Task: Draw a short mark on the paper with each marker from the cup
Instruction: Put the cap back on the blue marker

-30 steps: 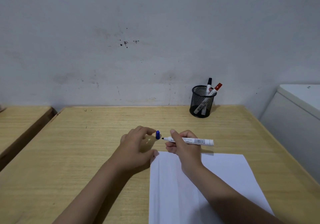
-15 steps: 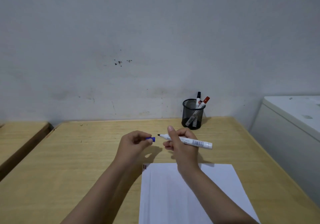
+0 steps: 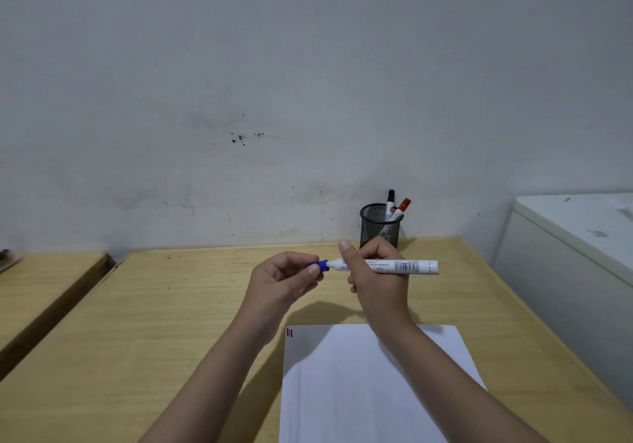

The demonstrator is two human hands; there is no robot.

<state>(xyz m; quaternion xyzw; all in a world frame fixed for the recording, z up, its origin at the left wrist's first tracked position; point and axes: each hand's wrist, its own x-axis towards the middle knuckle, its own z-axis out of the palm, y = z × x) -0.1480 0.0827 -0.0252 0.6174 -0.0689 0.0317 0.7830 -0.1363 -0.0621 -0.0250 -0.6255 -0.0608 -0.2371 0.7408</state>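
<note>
Wooden tabletop filled the lower part of the head view, with a white sheet of paper lying flat on it at the near edge. Two short marks, one reddish and one dark, sat at the paper's far left corner.

Both hands were raised above the tabletop, beyond the paper's far edge. The right hand was clenched around a white marker, held roughly level, its barcoded end sticking out to the right of the hand. The left hand pinched a blue cap between thumb and fingertips. The cap met the left end of the marker; whether it was fully seated could not be told.

Farther from the paper, at the back of the tabletop against the wall, stood a black mesh cup. It held two markers: a black-capped marker standing nearly upright and a red-capped marker leaning right. The right hand overlapped the cup's lower edge in the view.

Left of the paper, across a gap, a second wooden surface was visible. Right of the paper, off the tabletop, stood a white cabinet.
</note>
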